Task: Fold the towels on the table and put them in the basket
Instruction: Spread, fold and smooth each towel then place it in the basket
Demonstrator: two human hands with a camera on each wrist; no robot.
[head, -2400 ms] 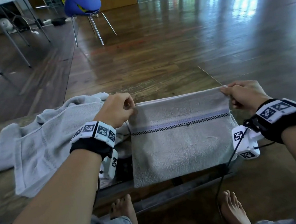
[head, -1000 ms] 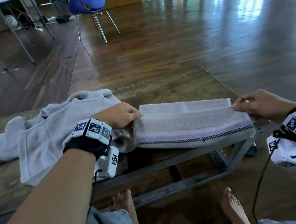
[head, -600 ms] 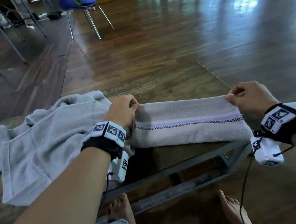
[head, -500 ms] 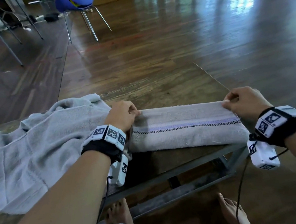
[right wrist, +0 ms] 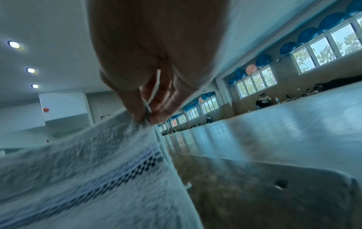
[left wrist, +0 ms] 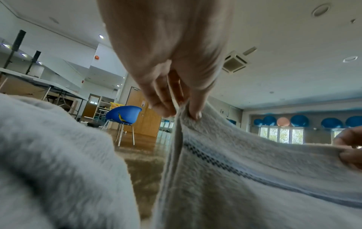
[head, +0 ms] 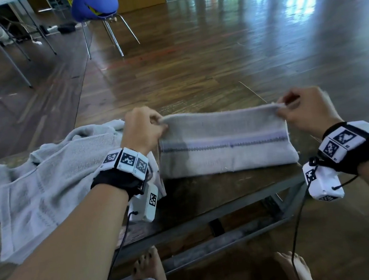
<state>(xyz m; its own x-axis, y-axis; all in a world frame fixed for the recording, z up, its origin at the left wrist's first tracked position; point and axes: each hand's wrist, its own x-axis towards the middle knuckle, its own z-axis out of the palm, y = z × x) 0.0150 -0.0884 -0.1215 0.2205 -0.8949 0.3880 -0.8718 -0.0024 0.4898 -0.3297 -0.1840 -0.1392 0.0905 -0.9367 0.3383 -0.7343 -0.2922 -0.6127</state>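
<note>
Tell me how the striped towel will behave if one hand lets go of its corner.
The striped towel likely flops: it hangs limp between the left hand and right hand, which pinch its top corners. Its folded layers may slide apart. It seems light, since fingertip pinches hold it.

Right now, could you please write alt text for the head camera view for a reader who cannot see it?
A person's left hand and right hand pinch the two upper corners of a folded striped towel, held over a low wooden table. A crumpled grey towel lies on the table to its left; a blue chair stands beyond.
</note>
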